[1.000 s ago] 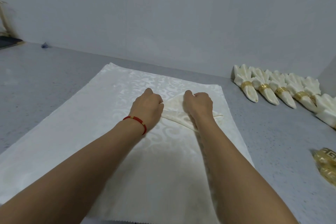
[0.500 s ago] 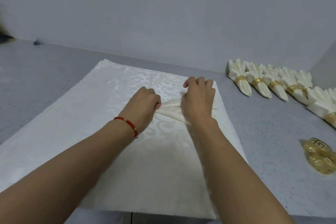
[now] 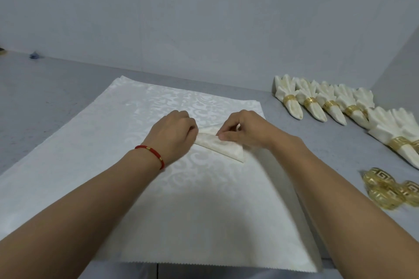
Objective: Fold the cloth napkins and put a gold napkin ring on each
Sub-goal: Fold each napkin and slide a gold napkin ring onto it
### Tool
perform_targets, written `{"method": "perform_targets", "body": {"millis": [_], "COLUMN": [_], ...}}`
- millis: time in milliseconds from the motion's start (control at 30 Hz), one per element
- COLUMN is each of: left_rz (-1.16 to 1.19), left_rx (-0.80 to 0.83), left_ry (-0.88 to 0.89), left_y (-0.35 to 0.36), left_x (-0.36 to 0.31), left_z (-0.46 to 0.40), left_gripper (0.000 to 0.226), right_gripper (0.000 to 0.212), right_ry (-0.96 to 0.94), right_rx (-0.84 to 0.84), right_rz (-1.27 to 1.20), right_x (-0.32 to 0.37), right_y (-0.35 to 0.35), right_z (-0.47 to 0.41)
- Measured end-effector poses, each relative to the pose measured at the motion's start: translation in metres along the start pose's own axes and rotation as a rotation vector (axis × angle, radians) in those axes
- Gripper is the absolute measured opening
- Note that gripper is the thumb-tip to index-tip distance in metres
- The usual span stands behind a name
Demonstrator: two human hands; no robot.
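A small cream napkin (image 3: pixel 223 146), folded into a narrow wedge, lies on a large white patterned cloth (image 3: pixel 127 142). My left hand (image 3: pixel 173 132), with a red bracelet at the wrist, presses down on the wedge's left tip with curled fingers. My right hand (image 3: pixel 243 129) pinches the napkin's upper edge from the right, and its thumb rests on the fold. A pile of loose gold napkin rings (image 3: pixel 390 190) sits at the right. Several finished napkins with gold rings (image 3: pixel 317 103) lie in a row at the back right.
The grey table (image 3: pixel 45 88) meets a pale wall at the back. The large cloth's zigzag front edge (image 3: pixel 204 266) hangs at the table's near edge. A small blue scrap (image 3: pixel 34 55) lies at the far left by the wall.
My right hand has shifted right and turned, from lying over the napkin to pinching its upper edge. More of the folded wedge shows. The left hand stays on the left tip.
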State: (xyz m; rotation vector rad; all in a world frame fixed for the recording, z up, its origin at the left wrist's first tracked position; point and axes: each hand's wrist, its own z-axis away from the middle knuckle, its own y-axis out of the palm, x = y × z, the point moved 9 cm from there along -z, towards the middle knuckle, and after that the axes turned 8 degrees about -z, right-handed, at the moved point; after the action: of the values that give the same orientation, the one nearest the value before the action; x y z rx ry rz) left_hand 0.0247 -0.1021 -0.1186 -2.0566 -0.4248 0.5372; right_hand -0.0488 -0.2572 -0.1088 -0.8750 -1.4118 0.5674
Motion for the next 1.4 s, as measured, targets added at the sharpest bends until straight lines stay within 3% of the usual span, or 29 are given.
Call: {"method": "perform_targets", "body": {"millis": [167,300,467,733,833,933,967,1000,1100,1167,1400], "left_rz": [0.159,0.108,0.245,0.332,0.336,0.211,0.177,0.164,0.175,0.171,0.167], "left_rx": [0.043,0.053,0.095,0.063,0.089,0.162,0.179,0.188,0.175,0.163,0.149], "left_ry": [-0.128,-0.105,-0.123,-0.112,-0.078,0.006,0.029,0.043,0.038,0.048,0.103], "left_y": [0.007,0.007,0.009,0.008,0.007,0.007,0.007,0.007,0.004,0.003,0.006], "left_x": [0.014,0.010,0.014,0.012,0.008,-0.001,-0.003,-0.005,-0.005,-0.006,-0.008], "left_z": [-0.008,-0.010,-0.011,-0.013,-0.013,-0.015,-0.015,-0.015,-0.013,-0.013,-0.013], "left_gripper": [0.023,0.021,0.016,0.020,0.027,0.017,0.025,0.030,0.014,0.014,0.013], "right_gripper": [0.007,0.015,0.016,0.057,0.055,0.052,0.051,0.051,0.048,0.041,0.045], "right_ry": [0.037,0.024,0.044,0.192,0.222,0.239,0.246,0.255,0.315,0.327,0.332], "right_rx": [0.112,0.132,0.221,0.298,0.372,0.446,0.471,0.496,0.555,0.565,0.549], "right_rz": [0.058,0.204,0.283,0.311,0.442,0.569,0.590,0.595,0.474,0.381,0.442], "right_x": [-0.002,0.003,-0.001,-0.011,-0.002,0.006,0.007,0.008,0.006,0.006,0.003], "right_y": [0.002,0.003,0.006,0.003,0.004,0.008,0.009,0.009,0.007,0.005,0.007], "right_z": [-0.019,-0.033,-0.039,-0.045,-0.049,-0.051,-0.051,-0.051,-0.046,-0.044,-0.044]}}
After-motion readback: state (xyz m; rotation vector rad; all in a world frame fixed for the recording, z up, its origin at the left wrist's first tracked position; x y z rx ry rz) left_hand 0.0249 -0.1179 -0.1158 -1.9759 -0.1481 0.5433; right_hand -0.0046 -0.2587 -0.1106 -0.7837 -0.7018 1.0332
